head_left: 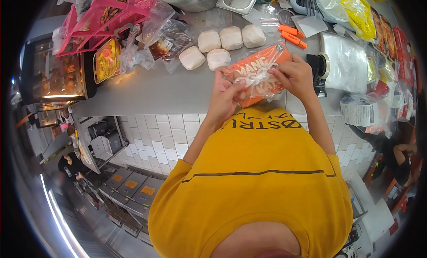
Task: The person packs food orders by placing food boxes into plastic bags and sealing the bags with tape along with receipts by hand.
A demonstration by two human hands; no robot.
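An orange printed box point(249, 66) with white lettering sits inside a clear plastic bag point(257, 78) at the counter's front edge. The bag's top is gathered and twisted above the box. My left hand point(227, 92) pinches the gathered plastic from the left, its fingers closed. From the right, my right hand point(293, 75) has its fingers closed on the same bunched plastic. Just behind the box lie several paper-wrapped round bundles point(219, 59). Two orange markers point(293, 40) rest beyond the box's far right corner.
To the right are a tape dispenser point(319, 73) and a stack of clear bags point(344, 62). Pink baskets point(84, 26), a yellow food container point(106, 60) and a heated display case point(58, 69) stand left. A metal pan point(239, 0) is at the back. Other people point(71, 166) are farther off.
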